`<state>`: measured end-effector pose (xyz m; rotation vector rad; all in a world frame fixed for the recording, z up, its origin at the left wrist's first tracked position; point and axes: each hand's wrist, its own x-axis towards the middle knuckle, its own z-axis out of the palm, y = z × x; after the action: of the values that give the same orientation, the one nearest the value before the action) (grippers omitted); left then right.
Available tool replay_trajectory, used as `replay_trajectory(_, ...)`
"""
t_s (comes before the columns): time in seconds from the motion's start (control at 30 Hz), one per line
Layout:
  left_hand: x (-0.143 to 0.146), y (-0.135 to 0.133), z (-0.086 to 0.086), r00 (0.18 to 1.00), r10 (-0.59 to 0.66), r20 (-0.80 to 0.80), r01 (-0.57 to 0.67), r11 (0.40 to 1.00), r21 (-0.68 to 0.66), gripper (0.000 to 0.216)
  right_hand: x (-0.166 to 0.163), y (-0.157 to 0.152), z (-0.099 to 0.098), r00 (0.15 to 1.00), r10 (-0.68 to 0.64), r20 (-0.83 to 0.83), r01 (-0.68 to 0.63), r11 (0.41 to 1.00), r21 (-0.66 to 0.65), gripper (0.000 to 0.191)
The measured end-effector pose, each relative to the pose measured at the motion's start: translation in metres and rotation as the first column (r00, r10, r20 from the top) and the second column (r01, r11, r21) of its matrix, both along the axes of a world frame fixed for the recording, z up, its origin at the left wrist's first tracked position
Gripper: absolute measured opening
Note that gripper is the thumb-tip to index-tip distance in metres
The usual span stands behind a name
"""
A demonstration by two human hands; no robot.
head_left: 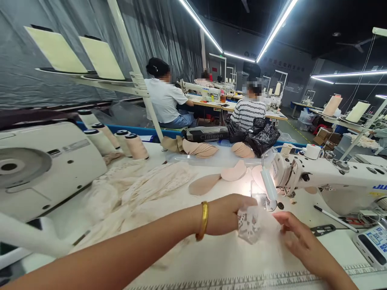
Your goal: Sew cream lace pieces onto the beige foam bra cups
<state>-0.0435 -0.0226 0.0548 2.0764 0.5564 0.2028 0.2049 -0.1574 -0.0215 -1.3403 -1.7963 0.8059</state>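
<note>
My left hand, with a gold bangle on its wrist, is closed on a small piece of sheer white lace that hangs below the fingers, in front of the sewing machine. Just right of the lace is my right hand, its fingers apart and slightly blurred; I see nothing held in it. The machine's lamp lights the needle area behind both hands. Beige teardrop-shaped cut pieces and pale pink ones lie on the table beyond my left hand.
Cream lace fabric is heaped at left, beside thread cones and another machine. A ruler strip runs along the front edge. At right are a pen, snips and a control panel. Co-workers sit beyond.
</note>
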Motion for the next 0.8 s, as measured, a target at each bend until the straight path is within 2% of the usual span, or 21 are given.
replay_trajectory(0.03,-0.006,-0.009,0.004,0.991,0.095,0.092,-0.076,0.978,-0.194,0.008,-0.01,-0.007,-0.007,0.989,0.008,-0.148,-0.011,1.0,-0.018,0.064)
replay_trajectory(0.07,-0.011,-0.019,0.006,0.964,0.21,0.165,-0.138,0.92,-0.366,0.014,-0.022,-0.014,-0.014,0.959,0.011,-0.283,-0.018,1.0,-0.021,0.084)
replay_trajectory(0.13,-0.019,-0.043,0.002,0.877,0.423,0.227,-0.208,0.761,-0.614,0.024,-0.051,-0.025,-0.027,0.857,-0.012,-0.515,-0.02,0.998,-0.058,0.114)
replay_trajectory(0.23,-0.027,-0.083,-0.021,0.77,0.609,0.192,-0.177,0.492,-0.852,0.036,-0.092,-0.04,-0.032,0.71,-0.126,-0.693,0.005,0.985,-0.174,0.113)
replay_trajectory(0.3,-0.03,-0.109,-0.038,0.713,0.686,0.146,-0.083,0.289,-0.954,0.047,-0.11,-0.05,-0.027,0.673,-0.182,-0.717,0.045,0.977,-0.206,0.106)
replay_trajectory(0.33,-0.03,-0.122,-0.045,0.688,0.713,0.133,-0.032,0.213,-0.977,0.051,-0.116,-0.055,-0.025,0.666,-0.198,-0.72,0.062,0.976,-0.21,0.104)
replay_trajectory(0.37,-0.03,-0.133,-0.05,0.666,0.734,0.134,0.011,0.171,-0.985,0.052,-0.121,-0.06,-0.023,0.658,-0.207,-0.724,0.071,0.974,-0.213,0.101)
replay_trajectory(0.4,-0.029,-0.143,-0.054,0.646,0.749,0.146,0.037,0.161,-0.986,0.051,-0.123,-0.064,-0.023,0.649,-0.21,-0.731,0.071,0.974,-0.217,0.099)
replay_trajectory(0.5,-0.024,-0.163,-0.057,0.62,0.76,0.192,0.037,0.216,-0.976,0.044,-0.125,-0.076,-0.028,0.667,-0.203,-0.717,0.052,0.973,-0.226,0.092)
replay_trajectory(0.57,-0.019,-0.169,-0.055,0.584,0.792,0.177,-0.016,0.229,-0.973,0.043,-0.12,-0.082,-0.033,0.748,-0.224,-0.625,0.117,0.971,-0.207,0.082)
replay_trajectory(0.6,-0.018,-0.17,-0.053,0.558,0.814,0.163,-0.049,0.228,-0.973,0.045,-0.116,-0.084,-0.035,0.796,-0.259,-0.547,0.194,0.965,-0.175,0.075)
replay_trajectory(0.7,-0.015,-0.169,-0.049,0.5,0.854,0.144,-0.122,0.233,-0.965,0.05,-0.102,-0.091,-0.035,0.865,-0.422,-0.27,0.457,0.886,0.077,0.046)
replay_trajectory(0.73,-0.015,-0.169,-0.048,0.493,0.857,0.149,-0.131,0.243,-0.961,0.051,-0.098,-0.093,-0.032,0.87,-0.452,-0.196,0.485,0.854,0.186,0.035)
replay_trajectory(0.8,-0.014,-0.169,-0.047,0.479,0.864,0.157,-0.148,0.256,-0.955,0.051,-0.096,-0.095,-0.025,0.9,-0.427,-0.081,0.426,0.829,0.363,0.018)
